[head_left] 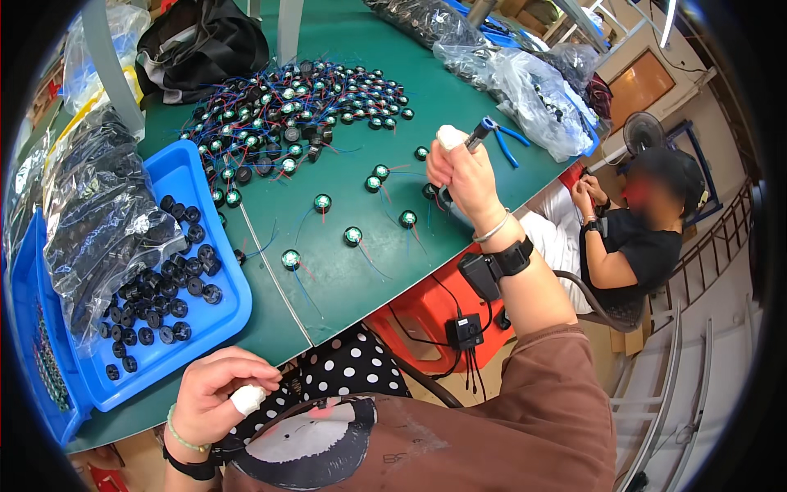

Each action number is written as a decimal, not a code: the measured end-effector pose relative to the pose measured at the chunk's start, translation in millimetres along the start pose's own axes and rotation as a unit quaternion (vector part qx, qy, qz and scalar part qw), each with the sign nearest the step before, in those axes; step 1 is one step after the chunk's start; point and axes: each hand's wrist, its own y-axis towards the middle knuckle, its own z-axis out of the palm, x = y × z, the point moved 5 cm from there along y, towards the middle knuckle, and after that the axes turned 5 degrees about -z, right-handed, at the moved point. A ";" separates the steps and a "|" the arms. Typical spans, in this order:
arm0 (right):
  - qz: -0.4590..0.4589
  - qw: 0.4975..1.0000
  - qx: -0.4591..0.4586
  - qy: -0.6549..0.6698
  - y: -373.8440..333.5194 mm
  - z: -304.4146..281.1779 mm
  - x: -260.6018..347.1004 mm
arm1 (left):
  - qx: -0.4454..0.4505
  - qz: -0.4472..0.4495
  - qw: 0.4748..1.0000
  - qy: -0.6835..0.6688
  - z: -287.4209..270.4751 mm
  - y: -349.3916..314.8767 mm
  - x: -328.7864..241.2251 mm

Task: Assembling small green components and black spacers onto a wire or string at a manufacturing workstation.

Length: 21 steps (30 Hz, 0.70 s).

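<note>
My right hand (pixel 466 176) is raised over the green table, closed around a dark, stick-shaped tool with a blue end (pixel 481 134). Its thumb tip is wrapped in white. Just below this fist sits a small round black part (pixel 429 191), partly hidden. Loose round black parts with green tops and thin red and blue wires lie around, such as one part (pixel 352 236) and another (pixel 291 260). My left hand (pixel 217 394) hovers by the table's near edge, fingers loosely bent, nothing visible in them. White wrapping covers its thumb too.
A blue tray (pixel 238 303) with black caps and a plastic bag stands left. Behind lies a heap of wired parts (pixel 287 107). Blue-handled pliers (pixel 510 146) and clear bags (pixel 525 90) are at the far right. Another person (pixel 631 238) sits right, beyond a red stool (pixel 434 316).
</note>
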 end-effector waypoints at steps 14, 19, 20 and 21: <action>-0.080 0.991 -0.022 -0.104 -6.1 9.3 -8.9 | -0.018 0.012 1.000 -0.013 -4.1 6.0 -2.7; -0.013 0.998 -0.052 0.042 -6.4 3.9 -11.4 | 0.017 0.003 1.000 -0.021 -5.5 -0.8 -1.5; -0.014 0.997 -0.078 -0.005 -11.5 6.5 -9.8 | 0.026 -0.006 0.999 -0.032 -2.9 -2.6 0.1; -0.010 0.997 -0.080 -0.011 -10.6 5.3 -9.3 | 0.039 0.001 0.998 -0.043 -3.6 -3.2 0.4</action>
